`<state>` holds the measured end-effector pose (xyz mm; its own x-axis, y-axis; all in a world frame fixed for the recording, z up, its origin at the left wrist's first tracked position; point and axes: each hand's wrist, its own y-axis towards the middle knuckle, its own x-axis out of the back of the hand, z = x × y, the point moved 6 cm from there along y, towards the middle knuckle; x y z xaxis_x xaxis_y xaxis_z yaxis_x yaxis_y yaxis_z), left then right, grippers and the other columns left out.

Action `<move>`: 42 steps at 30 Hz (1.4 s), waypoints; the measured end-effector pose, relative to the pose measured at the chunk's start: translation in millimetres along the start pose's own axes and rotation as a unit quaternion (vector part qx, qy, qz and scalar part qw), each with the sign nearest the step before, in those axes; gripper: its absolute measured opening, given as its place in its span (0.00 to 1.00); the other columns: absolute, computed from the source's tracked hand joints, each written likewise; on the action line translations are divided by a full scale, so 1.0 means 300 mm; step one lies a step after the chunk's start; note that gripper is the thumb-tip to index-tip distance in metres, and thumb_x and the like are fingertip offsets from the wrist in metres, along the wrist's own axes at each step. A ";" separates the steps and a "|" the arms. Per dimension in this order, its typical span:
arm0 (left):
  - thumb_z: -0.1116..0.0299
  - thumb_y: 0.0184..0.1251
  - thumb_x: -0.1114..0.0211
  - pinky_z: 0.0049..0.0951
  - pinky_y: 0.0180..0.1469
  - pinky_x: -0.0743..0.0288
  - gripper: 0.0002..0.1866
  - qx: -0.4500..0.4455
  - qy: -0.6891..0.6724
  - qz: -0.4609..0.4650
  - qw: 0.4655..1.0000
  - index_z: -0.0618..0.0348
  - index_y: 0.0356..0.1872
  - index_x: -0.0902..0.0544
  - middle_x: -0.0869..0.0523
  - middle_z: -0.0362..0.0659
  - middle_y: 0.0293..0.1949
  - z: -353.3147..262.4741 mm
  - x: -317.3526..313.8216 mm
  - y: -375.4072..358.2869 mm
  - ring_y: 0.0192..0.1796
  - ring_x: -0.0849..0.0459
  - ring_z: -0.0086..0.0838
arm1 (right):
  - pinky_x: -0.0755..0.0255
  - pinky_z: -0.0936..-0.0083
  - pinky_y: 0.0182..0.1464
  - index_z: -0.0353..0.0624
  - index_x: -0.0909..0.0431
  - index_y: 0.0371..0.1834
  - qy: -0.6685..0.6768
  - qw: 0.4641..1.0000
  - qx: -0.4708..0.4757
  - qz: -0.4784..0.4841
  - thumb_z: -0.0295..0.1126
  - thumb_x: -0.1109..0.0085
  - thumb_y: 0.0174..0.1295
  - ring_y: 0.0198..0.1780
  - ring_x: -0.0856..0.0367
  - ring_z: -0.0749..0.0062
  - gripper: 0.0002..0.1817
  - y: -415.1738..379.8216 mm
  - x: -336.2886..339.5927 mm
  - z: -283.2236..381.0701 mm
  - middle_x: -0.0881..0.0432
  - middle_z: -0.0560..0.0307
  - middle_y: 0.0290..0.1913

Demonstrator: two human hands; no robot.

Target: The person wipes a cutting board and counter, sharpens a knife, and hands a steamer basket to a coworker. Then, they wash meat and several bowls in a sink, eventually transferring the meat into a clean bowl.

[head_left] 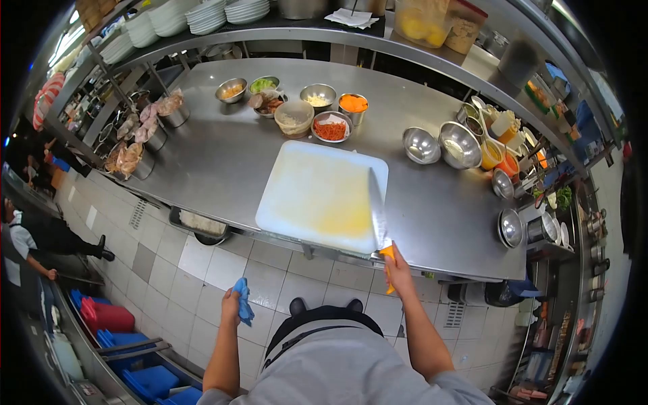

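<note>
My right hand (399, 271) is closed round the orange handle of a large knife (376, 208). The blade lies over the right side of a white cutting board (277, 196), pointing away from me. Yellow stains cover much of the board, and no food lies on it. Off the table's front edge, over the floor, my left hand (231, 307) grips a crumpled blue cloth (244, 302). Behind the board stand a bowl of shredded orange food (331, 128), a cloudy plastic tub (294, 119) and a metal container of orange pieces (353, 103).
Empty metal bowls (460, 144) stand at the right of the steel table (223, 162). Metal containers with bagged food (174, 109) line its left end. A shelf with stacked plates (206, 17) spans the back. Another person (50, 236) is at the far left.
</note>
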<state>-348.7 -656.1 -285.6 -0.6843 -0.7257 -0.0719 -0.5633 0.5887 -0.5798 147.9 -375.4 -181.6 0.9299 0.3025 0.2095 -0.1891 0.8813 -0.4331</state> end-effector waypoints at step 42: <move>0.74 0.70 0.43 0.30 0.43 0.17 0.17 0.045 0.148 -0.008 0.988 0.70 0.56 0.19 0.10 0.47 0.42 0.258 0.423 0.012 0.39 0.11 0.30 | 0.32 0.82 0.17 0.66 0.43 0.84 0.049 0.990 -0.009 -0.135 0.44 0.46 0.79 0.17 0.33 0.84 0.32 0.006 -0.174 0.056 0.28 0.65 0.25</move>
<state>-401.7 -773.6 -359.7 -0.7886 -0.5905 0.1712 -0.5408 0.5337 -0.6501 93.7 -383.6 -178.5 0.9721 0.0198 0.2337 0.0749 0.9181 -0.3893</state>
